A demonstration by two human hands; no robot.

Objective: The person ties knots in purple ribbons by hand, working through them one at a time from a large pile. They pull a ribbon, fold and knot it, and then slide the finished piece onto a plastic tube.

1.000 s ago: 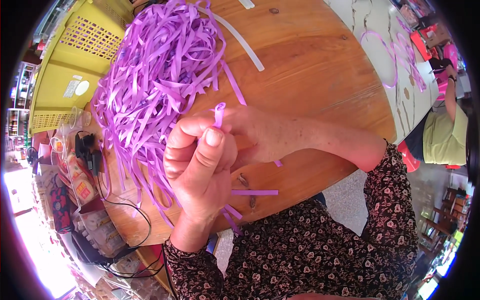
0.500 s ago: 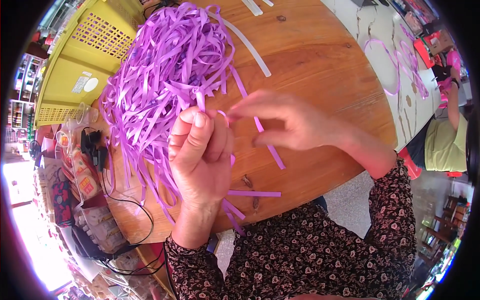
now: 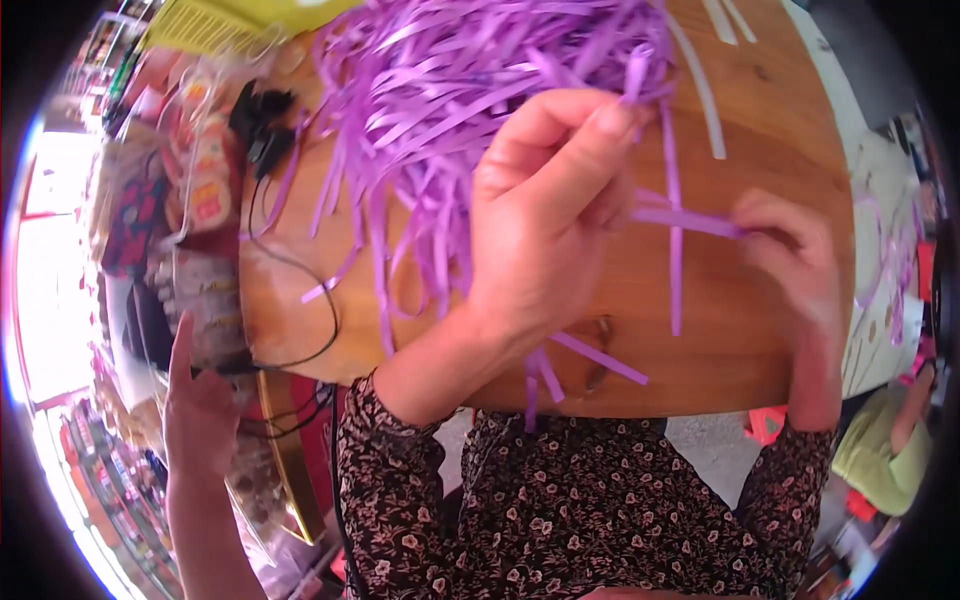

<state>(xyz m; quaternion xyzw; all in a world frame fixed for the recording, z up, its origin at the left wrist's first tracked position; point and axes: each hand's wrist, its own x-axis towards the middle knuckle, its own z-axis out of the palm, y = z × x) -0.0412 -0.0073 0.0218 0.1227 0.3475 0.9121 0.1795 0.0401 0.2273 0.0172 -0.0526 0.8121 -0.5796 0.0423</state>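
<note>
My left hand is closed over the table, thumb and fingers pinching a purple ribbon whose folded or knotted end sticks up above the fingertips. From beneath that hand the ribbon stretches rightward, and my right hand, a little blurred, is closed on its far part. Behind my left hand lies a big tangled heap of purple ribbons. One straight strand hangs down between my two hands. Loose ribbon ends show below my left wrist, near the table's front edge.
The round wooden table carries a translucent white strip at the right and a black cable at the left. A yellow basket stands behind. Another person's pointing hand reaches in from the lower left. A second person is at the right.
My right hand has moved right and drawn the ribbon out taut from my left hand. The view has turned leftward, and another person's hand has come in at the lower left.
</note>
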